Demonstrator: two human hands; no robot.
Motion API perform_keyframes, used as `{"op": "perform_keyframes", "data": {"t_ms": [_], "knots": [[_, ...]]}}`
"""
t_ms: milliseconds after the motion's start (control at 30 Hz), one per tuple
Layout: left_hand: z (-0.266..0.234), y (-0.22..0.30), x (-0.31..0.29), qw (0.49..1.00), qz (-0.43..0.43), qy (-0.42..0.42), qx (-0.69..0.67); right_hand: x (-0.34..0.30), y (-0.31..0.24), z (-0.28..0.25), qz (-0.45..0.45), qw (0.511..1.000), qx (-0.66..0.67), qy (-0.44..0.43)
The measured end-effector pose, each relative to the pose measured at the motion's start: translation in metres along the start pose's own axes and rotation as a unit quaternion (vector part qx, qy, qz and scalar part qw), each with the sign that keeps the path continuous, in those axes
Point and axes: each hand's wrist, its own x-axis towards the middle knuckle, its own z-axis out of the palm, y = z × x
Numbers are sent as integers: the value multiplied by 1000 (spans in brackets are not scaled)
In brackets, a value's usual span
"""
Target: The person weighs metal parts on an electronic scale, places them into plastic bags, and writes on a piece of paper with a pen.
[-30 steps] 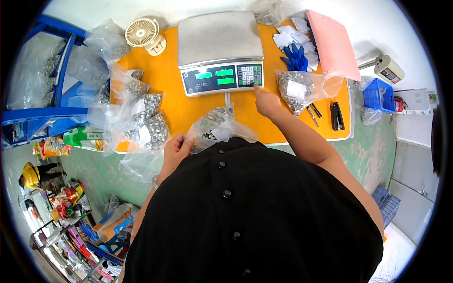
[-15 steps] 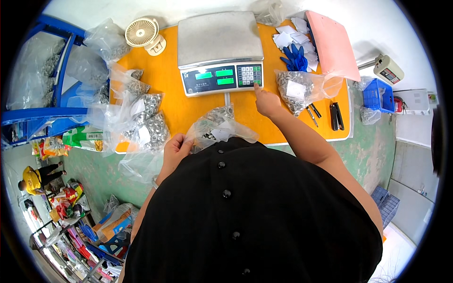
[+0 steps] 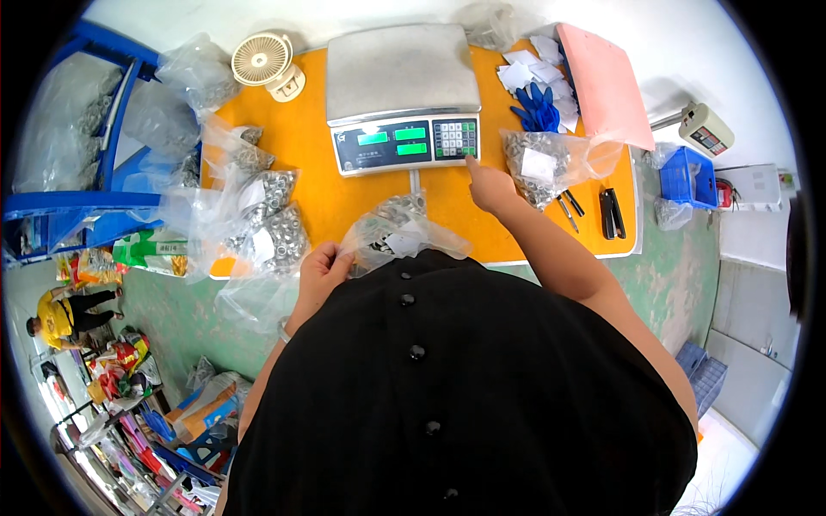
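Note:
At the table's near edge, my left hand is closed, thumb and fingers pinching the rim of a clear plastic bag. Small grey metal ring-like parts and a white paper slip lie in that bag, against my black shirt. My right hand stretches its index finger to the lower right of the keypad on a counting scale; the other fingers are curled and hold nothing. Whether the fingertip presses a key I cannot tell. The scale's metal pan is bare, and its green displays are lit.
Left lie bags of metal parts, near a small fan and blue rack. Right are another filled bag, blue gloves, pens, a stapler and a pink folder. A person in yellow stands far left.
My right fingertip has slipped slightly down, toward the keypad's lower edge. My left hand keeps its pinch on the bag. The person far left has shifted a little.

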Motion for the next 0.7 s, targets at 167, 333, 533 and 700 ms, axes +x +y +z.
{"op": "perform_keyframes", "data": {"t_ms": [167, 333, 533, 700], "knots": [[-2, -2, 0, 999, 23, 13, 30, -22, -1, 7, -18, 999, 23, 19], [-1, 1, 1, 999, 4, 9, 33, -42, -15, -23, -53, 983, 157, 75], [1, 2, 3, 999, 13, 17, 35, -92, -72, -98, -345, 858, 380, -32], [4, -1, 9, 995, 86, 2, 41, -89, -119, -85, -408, 796, 389, -219]]}}
